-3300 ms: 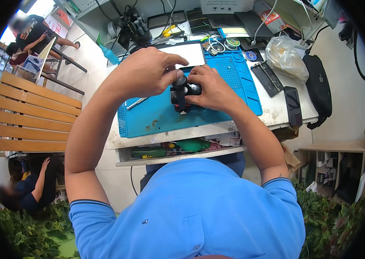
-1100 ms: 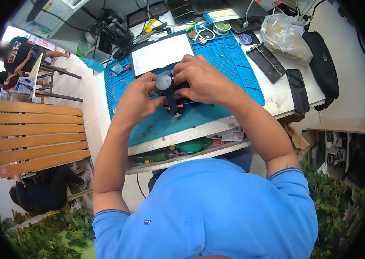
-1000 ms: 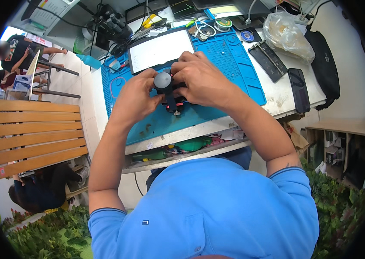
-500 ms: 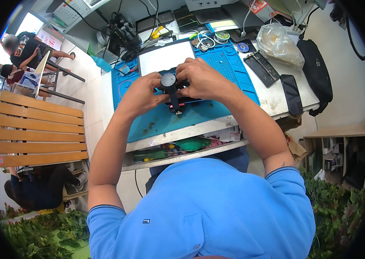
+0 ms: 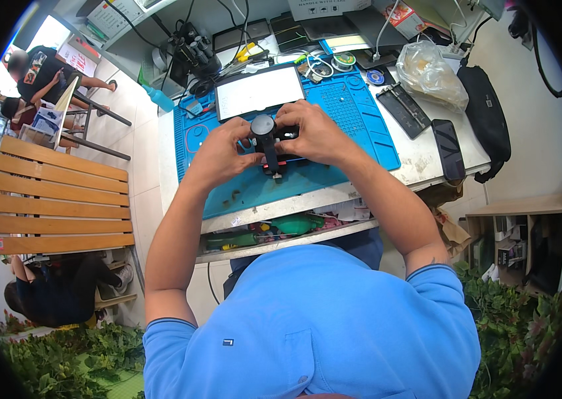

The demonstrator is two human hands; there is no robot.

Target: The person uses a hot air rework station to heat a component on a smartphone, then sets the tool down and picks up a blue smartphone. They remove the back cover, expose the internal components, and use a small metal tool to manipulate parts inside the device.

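Black clamp-like device [image 5: 269, 147], quantity one, is positioned over one blue mat [image 5: 241, 197], between one white panel [image 5: 259, 92] and the mat's front edge. Left hand [image 5: 222, 154] and right hand [image 5: 314, 134] grasp opposite sides. Bare mat extends toward that edge.

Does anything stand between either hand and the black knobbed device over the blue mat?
Nothing visible does: the left hand and right hand hold the black knobbed device from either side. The white panel lies beyond it.
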